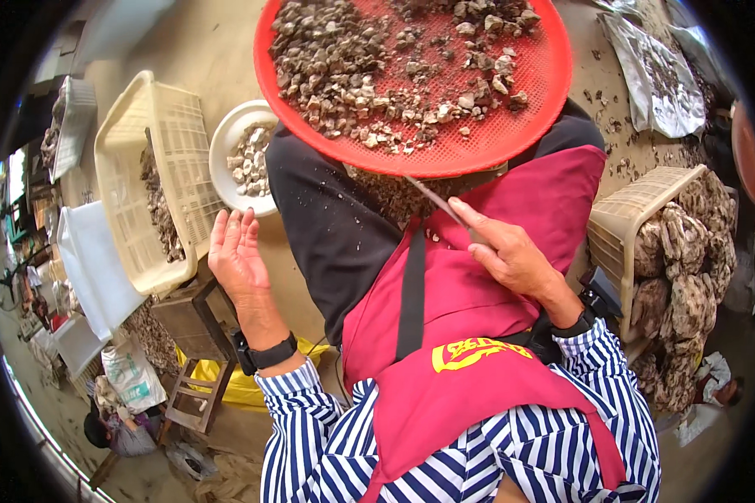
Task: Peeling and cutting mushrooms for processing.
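Note:
My right hand (505,256) is closed around a thin knife (436,199), its blade pointing up and left toward the near rim of a red round tray (444,163). Small rough chunks (327,63), brown and off-white, are spread across that tray, thickest at its left and far sides. My left hand (241,251) is held palm up, fingers stretched out, with nothing visible in it. Just beyond its fingertips stands a white bowl (220,159) with pale cut pieces (250,159) in it.
A cream plastic crate (163,109) with dark scraps stands left, close to a wooden stool (197,323). On the right, another crate (646,197) holds big brown lumps (679,251). A silvery sheet (658,84) lies far right. Another person (130,432) is at lower left.

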Available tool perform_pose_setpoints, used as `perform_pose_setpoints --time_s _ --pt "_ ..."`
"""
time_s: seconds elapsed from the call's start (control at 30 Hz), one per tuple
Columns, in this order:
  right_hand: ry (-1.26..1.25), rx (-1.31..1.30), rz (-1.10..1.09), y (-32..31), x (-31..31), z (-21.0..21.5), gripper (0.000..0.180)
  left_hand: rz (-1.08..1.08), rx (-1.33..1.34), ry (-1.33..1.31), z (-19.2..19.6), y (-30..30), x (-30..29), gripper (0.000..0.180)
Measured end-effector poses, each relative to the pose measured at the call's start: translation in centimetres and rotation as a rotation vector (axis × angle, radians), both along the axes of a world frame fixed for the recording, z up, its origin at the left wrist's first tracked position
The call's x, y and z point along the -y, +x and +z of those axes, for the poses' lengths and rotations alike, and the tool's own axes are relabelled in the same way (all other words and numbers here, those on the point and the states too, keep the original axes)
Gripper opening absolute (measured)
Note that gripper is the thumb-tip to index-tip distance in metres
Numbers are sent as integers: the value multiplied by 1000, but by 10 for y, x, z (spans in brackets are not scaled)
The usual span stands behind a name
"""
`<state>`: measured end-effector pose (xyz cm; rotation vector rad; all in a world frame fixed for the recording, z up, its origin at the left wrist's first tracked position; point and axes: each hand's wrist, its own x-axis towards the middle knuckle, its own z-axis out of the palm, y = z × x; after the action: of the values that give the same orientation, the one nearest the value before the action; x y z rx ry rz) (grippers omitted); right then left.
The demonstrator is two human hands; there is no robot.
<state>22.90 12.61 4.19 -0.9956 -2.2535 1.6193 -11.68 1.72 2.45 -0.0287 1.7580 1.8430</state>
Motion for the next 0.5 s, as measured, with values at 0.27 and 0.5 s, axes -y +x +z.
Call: perform_pose_setpoints --time_s 0.27,0.5 --pt "19 53 -406 45 -34 8 58 -770 -205 -59 -2 94 -107 22" --pt "-176 -212 -606 50 -38 0 56 -1151 -1007 -229 -63 152 -188 30"
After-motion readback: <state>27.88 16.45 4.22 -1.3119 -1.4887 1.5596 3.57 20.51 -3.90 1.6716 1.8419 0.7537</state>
